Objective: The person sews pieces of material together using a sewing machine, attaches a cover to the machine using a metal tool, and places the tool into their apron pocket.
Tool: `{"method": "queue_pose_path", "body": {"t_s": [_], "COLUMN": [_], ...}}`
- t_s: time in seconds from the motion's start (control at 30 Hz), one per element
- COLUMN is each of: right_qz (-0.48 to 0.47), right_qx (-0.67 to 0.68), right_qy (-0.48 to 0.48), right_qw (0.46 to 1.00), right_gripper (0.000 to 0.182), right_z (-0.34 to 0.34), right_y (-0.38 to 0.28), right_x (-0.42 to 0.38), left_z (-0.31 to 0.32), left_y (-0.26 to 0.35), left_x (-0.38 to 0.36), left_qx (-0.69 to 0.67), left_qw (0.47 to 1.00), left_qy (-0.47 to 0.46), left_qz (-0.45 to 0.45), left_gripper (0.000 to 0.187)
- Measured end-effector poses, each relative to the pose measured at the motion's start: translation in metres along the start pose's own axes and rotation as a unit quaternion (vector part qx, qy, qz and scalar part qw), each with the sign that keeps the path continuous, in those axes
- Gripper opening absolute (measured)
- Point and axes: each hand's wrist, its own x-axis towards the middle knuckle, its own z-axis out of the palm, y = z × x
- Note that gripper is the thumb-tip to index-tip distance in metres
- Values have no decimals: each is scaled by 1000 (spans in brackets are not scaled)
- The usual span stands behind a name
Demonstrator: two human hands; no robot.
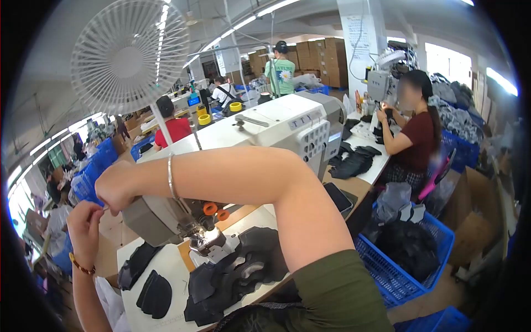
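Note:
My right arm reaches across the white sewing machine [260, 130], a silver bangle on its wrist. My right hand [115, 185] is bent downward past the left end of the machine head, its fingers curled and partly hidden. Just below it is my left hand [86, 226], with a beaded bracelet and the fingers drawn together. The fingertips of both hands nearly meet; anything between them is too small to make out. Under the lit needle area, black fabric pieces [238, 271] lie in a loose heap. A small stack of black pieces [155, 294] rests to the left.
A white fan [130, 61] stands at the upper left. To the right, a blue basket [387, 285] holds dark fabric, and a phone [337, 198] lies on the table edge. A person in a dark red top [417, 135] works at another machine. Cardboard boxes [321, 58] are stacked behind.

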Motion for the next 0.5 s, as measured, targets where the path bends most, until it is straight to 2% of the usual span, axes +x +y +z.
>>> {"method": "queue_pose_path", "body": {"t_s": [0.03, 0.1, 0.13, 0.23, 0.3, 0.33, 0.37, 0.4, 0.43, 0.5], "right_qz": [5, 3, 2, -32, -39, -33, -27, -25, -23, -53], "right_qx": [0, 81, 145, 84, 66, 50, 34, 31, 30, 9], "right_qy": [8, 8, -41, -1, 12, 18, 24, 9, 10, -2], "right_qw": [1000, 997, 989, 996, 997, 998, 999, 999, 999, 999], "right_gripper": [26, 22, 18, 15, 19, 22, 24, 29, 29, 31], "right_z": [-1, 0, 0, 8, 7, 7, 8, 9, 10, 12], "right_y": [1, 0, 4, 5, 3, 2, 1, 2, 2, 3], "right_x": [-1, 1, 8, 16, 13, 12, 12, 15, 17, 21], "left_z": [-1, -1, 3, 4, 6, 6, 4, 2, -5, -24], "left_y": [3, 13, 12, 10, 10, 6, 1, -1, 6, 25], "left_x": [0, -6, -10, -11, -17, -19, -21, -22, -16, -5], "left_qx": [123, 181, 202, 223, 113, 112, -46, -201, -202, -286], "left_qw": [978, 964, 954, 937, 986, 986, 996, 957, 957, 903], "left_qy": [73, 66, 85, 103, 75, 75, 54, 30, 28, -86], "left_qz": [152, 185, 205, 249, 94, 98, -54, -206, -204, -310], "left_gripper": [9, 9, 10, 14, 10, 10, 10, 15, 15, 26]}}
